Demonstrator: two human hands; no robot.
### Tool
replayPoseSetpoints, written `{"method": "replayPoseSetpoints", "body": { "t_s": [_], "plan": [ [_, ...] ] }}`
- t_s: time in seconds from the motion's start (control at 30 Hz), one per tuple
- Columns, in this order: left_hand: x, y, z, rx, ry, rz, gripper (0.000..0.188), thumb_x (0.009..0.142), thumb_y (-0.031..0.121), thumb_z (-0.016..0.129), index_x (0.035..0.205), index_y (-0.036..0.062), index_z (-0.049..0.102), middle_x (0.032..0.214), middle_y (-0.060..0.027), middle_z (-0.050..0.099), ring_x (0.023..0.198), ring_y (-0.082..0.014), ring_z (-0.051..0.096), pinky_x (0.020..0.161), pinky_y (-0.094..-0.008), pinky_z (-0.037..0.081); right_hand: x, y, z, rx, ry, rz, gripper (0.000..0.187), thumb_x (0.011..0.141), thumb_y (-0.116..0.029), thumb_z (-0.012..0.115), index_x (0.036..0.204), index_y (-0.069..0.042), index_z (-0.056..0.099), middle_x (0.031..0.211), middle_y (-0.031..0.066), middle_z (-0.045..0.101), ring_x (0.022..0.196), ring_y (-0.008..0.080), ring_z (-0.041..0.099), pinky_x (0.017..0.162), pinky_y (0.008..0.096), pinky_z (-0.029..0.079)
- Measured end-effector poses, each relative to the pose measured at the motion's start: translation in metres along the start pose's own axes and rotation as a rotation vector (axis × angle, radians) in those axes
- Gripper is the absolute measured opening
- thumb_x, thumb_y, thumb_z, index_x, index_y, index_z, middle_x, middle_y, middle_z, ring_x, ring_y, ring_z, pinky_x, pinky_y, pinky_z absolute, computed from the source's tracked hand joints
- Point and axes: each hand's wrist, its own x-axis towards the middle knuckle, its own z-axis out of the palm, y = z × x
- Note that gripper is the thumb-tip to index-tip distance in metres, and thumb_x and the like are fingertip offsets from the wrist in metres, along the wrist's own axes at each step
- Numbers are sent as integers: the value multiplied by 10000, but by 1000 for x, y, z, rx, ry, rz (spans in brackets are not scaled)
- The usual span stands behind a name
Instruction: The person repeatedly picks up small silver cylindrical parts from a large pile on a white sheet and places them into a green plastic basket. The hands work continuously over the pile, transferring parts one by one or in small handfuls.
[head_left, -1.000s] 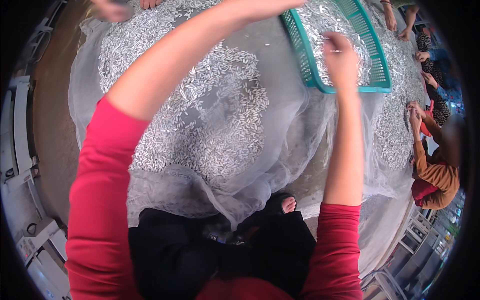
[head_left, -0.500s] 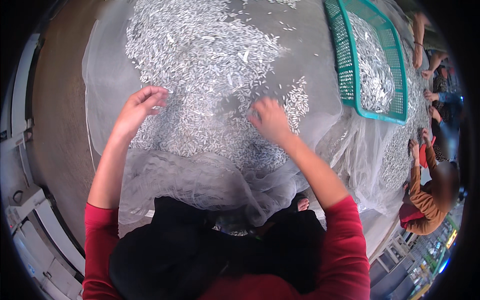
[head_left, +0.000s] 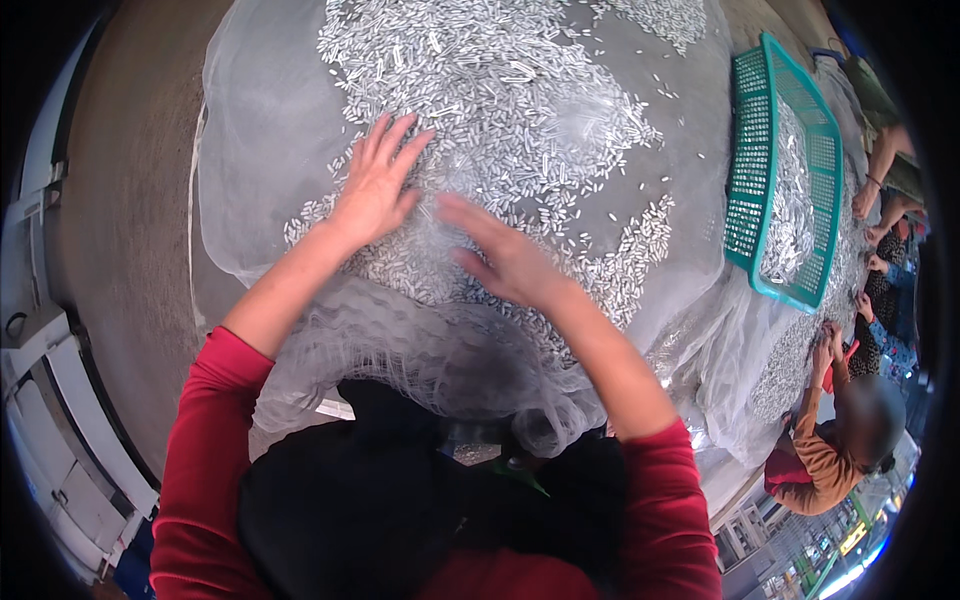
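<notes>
A wide, uneven heap of small, slender whitish-silver pieces (head_left: 460, 90) lies on a thin, see-through mesh sheet (head_left: 265, 150). I cannot tell what the pieces are made of. My left hand (head_left: 375, 190) rests at the heap's left part with its fingers spread and palm down, and I see nothing held in it. Close to its right, my right hand (head_left: 505, 255) is over the nearer pieces, blurred by motion, its fingers stretched toward the left hand. What lies beneath both palms is hidden. The mesh is bunched up (head_left: 430, 340) along the near edge, in front of my lap.
To the right stands a green plastic basket (head_left: 765, 180) with similar pieces inside. Beyond it are more pieces (head_left: 790, 370) on the surface and several co-workers' hands. A person in a brown sleeve (head_left: 820, 460) sits at the far right. White metal equipment (head_left: 60, 400) stands at the left.
My left hand has gone from curled fingers to spread ones and reaches farther over the pieces. My right hand has swung left, closer to it. The whole view has shifted somewhat.
</notes>
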Motion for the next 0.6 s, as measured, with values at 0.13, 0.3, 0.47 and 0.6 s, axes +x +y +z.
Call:
{"method": "replayPoseSetpoints", "body": {
  "t_s": [0.13,0.3,0.47,0.6],
  "plan": [
    [-8,-18,13,39,-153,-83,816,804,61,630,1481,178,189,1540,-145,73,1406,-430,40,1100,-599,163,38,39,39,-36,7,-98,445,893,-114,543,1323,-154,436,1409,105,413,1252,309,453,1014,381,421],
    [26,-23,45,-70,-88,-7,657,947,189,463,1486,87,103,1528,-227,-35,1397,-457,-16,1141,-535,75,49,71,13,-6,-4,177,451,904,-154,533,1340,-197,425,1370,116,464,1180,335,521,986,392,440],
    [86,-7,67,-155,-19,112,622,939,156,463,1460,23,151,1518,-249,-50,1405,-430,42,1135,-540,121,50,97,-31,-28,237,151,453,908,-164,545,1346,-181,433,1265,133,566,1154,289,556,970,349,446],
    [131,17,55,-125,-61,162,535,924,173,511,1399,19,319,1512,-243,97,1356,-419,251,1104,-466,271,52,119,-77,228,344,173,409,903,-134,563,1304,-128,485,1247,95,584,1132,216,567,951,314,448]
  ]
}}
